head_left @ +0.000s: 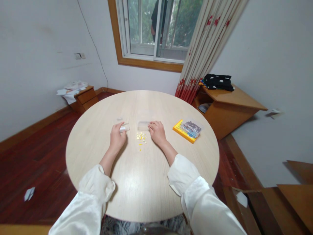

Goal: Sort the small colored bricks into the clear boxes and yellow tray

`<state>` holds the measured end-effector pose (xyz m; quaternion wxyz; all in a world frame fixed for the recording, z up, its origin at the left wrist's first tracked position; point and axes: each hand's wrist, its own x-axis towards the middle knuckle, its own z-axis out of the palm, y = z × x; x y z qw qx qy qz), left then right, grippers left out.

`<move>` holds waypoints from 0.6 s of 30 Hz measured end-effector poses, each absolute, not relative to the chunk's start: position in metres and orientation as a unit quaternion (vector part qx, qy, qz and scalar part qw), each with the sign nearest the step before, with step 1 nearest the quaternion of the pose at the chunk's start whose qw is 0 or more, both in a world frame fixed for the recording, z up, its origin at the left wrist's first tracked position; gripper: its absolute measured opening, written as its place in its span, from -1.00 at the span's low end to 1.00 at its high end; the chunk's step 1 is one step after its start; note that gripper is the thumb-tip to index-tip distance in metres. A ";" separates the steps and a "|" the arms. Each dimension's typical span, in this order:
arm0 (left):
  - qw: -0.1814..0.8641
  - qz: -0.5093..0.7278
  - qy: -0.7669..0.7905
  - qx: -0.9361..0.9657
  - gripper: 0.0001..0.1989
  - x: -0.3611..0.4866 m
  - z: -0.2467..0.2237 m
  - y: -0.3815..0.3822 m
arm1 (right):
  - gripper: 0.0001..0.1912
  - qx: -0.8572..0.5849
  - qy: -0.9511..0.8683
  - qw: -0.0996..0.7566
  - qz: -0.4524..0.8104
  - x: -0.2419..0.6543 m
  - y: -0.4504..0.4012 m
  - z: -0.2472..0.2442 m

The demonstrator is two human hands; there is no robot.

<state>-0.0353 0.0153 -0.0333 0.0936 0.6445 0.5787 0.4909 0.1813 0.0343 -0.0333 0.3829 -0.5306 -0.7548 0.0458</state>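
My left hand (117,136) is closed round a small clear plastic container (124,127), thumb and fingers at its sides. On the right, my right hand (157,132) has its fingers curled on the end of a flat, see-through plastic piece (142,125), perhaps a box or lid. Between the two hands lies a scatter of tiny yellow and pale pieces (141,137), too small to name. Another small clear piece (119,118) rests just beyond my left hand. All of this is on a round, light wooden table (144,182).
Right of my right hand, a yellow box (178,130) bears a clear case (192,127) with dark bits inside. Past the table stand a wooden cabinet (234,104) with black cloth (217,82) and a small drawer unit (85,99). A person (154,19) shows through the window.
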 end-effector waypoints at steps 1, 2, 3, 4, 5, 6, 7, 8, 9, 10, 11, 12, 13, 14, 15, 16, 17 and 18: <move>0.083 0.466 0.587 0.656 -0.60 -0.037 -0.036 0.017 | -0.78 -0.534 -0.760 0.369 0.039 0.179 0.038 -0.033; 0.077 0.444 0.594 0.666 -0.59 -0.038 -0.038 0.019 | -0.78 -0.535 -0.765 0.356 0.032 0.176 0.040 -0.033; 0.071 0.424 0.600 0.674 -0.58 -0.037 -0.041 0.020 | -0.78 -0.534 -0.772 0.344 0.027 0.173 0.043 -0.033; 0.064 0.406 0.606 0.680 -0.58 -0.036 -0.043 0.021 | -0.78 -0.533 -0.778 0.333 0.022 0.169 0.045 -0.033; 0.055 0.390 0.611 0.686 -0.58 -0.035 -0.044 0.022 | -0.78 -0.531 -0.783 0.323 0.020 0.166 0.047 -0.033; 0.043 0.375 0.615 0.692 -0.58 -0.033 -0.044 0.022 | -0.78 -0.530 -0.787 0.314 0.020 0.163 0.049 -0.034; 0.030 0.361 0.618 0.698 -0.58 -0.032 -0.044 0.022 | -0.78 -0.529 -0.790 0.309 0.022 0.161 0.050 -0.034; 0.019 0.347 0.620 0.703 -0.58 -0.030 -0.043 0.022 | -0.78 -0.529 -0.791 0.306 0.027 0.158 0.052 -0.035; 0.010 0.335 0.622 0.708 -0.59 -0.029 -0.042 0.022 | -0.77 -0.527 -0.792 0.305 0.035 0.156 0.053 -0.035; 0.005 0.324 0.623 0.712 -0.59 -0.028 -0.041 0.022 | -0.77 -0.525 -0.793 0.305 0.045 0.155 0.054 -0.036; 0.002 0.315 0.626 0.714 -0.60 -0.027 -0.041 0.023 | -0.76 -0.522 -0.794 0.305 0.057 0.153 0.055 -0.037; 0.001 0.307 0.628 0.715 -0.60 -0.027 -0.040 0.024 | -0.75 -0.517 -0.797 0.305 0.069 0.152 0.055 -0.038; 0.002 0.298 0.631 0.716 -0.61 -0.028 -0.040 0.026 | -0.74 -0.512 -0.799 0.303 0.081 0.150 0.056 -0.039; 0.003 0.289 0.633 0.718 -0.63 -0.028 -0.040 0.027 | -0.72 -0.506 -0.803 0.302 0.092 0.149 0.056 -0.039; 0.006 0.279 0.636 0.719 -0.66 -0.029 -0.040 0.029 | -0.71 -0.500 -0.806 0.302 0.101 0.148 0.056 -0.040; 0.008 0.270 0.639 0.720 -0.69 -0.030 -0.040 0.030 | -0.69 -0.494 -0.809 0.301 0.107 0.147 0.056 -0.041; 0.010 0.263 0.641 0.721 -0.72 -0.031 -0.041 0.032 | -0.68 -0.488 -0.812 0.301 0.110 0.146 0.055 -0.041; 0.012 0.259 0.642 0.722 -0.73 -0.032 -0.041 0.033 | -0.67 -0.483 -0.815 0.301 0.110 0.146 0.055 -0.041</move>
